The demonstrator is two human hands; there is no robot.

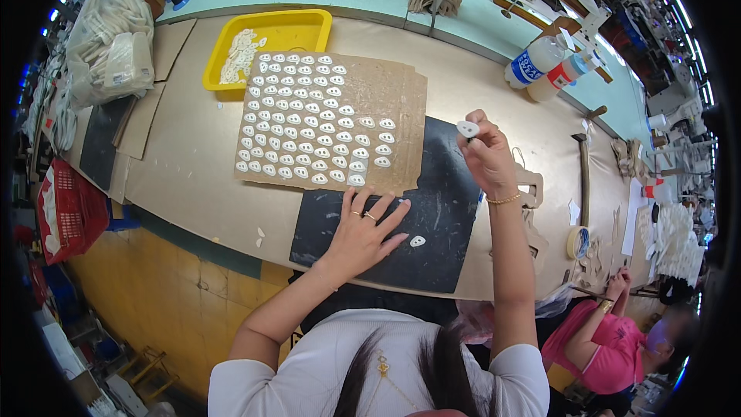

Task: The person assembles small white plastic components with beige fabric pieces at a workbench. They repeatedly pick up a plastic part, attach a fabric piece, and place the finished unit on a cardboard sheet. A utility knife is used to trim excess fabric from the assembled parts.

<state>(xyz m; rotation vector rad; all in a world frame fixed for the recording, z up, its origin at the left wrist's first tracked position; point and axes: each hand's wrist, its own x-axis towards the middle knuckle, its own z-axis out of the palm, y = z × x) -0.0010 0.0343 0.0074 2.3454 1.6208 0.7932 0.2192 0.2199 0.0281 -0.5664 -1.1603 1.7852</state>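
Between the fingertips of my right hand [489,153] is a small white oval piece [468,129] with dark dots, raised above the black mat [451,177]. My left hand [363,228] lies with fingers spread on the mat, its fingertips at the near edge of a brown cardboard sheet [386,93]. Rows of similar white pieces lie on the cardboard, thickest on its left side, with a few toward the right. One more loose white piece [417,242] rests on the mat, just right of my left hand.
A yellow tray [316,31] behind the cardboard holds a heap of white pieces. Two bottles [536,60] stand at the back right. A hammer [584,177] and a tape roll [577,242] lie right. A red basket [81,212] is left; a person in pink [610,351] works at right.
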